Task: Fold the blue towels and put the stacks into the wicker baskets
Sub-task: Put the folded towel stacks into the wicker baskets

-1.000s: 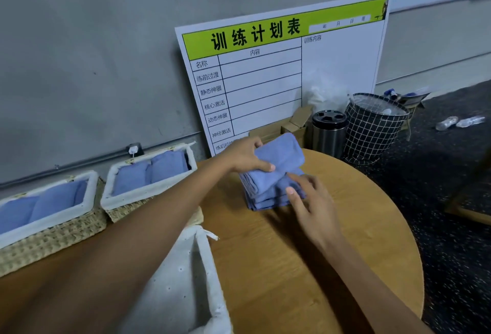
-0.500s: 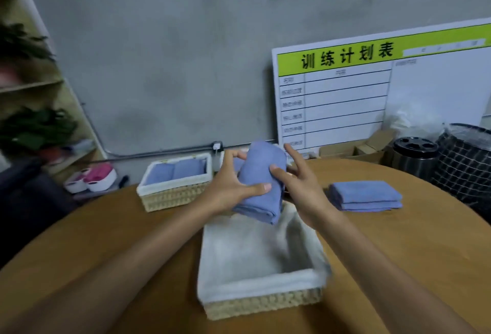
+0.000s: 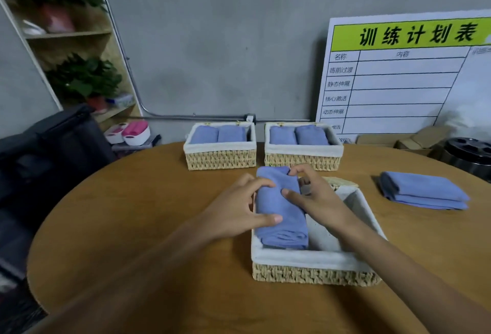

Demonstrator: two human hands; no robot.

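Note:
A folded stack of blue towels (image 3: 280,210) lies in the left half of the near wicker basket (image 3: 313,271), which has a white liner. My left hand (image 3: 236,211) grips the stack from its left side, thumb across the top. My right hand (image 3: 316,196) holds it from the right, fingers curled over its far end. The basket's right half shows bare liner. Another folded stack of blue towels (image 3: 422,192) lies on the round wooden table (image 3: 138,214) to the right.
Two wicker baskets, the left one (image 3: 220,159) and the right one (image 3: 303,160), stand at the table's far edge, each holding two blue stacks. A white schedule board (image 3: 398,81) leans on the wall. A black canister (image 3: 470,152) sits far right; a dark chair (image 3: 47,152) at left.
Both hands carried a towel stack from the pile on the right over to the near basket and lowered it into the basket's left half. The view swung left and down.

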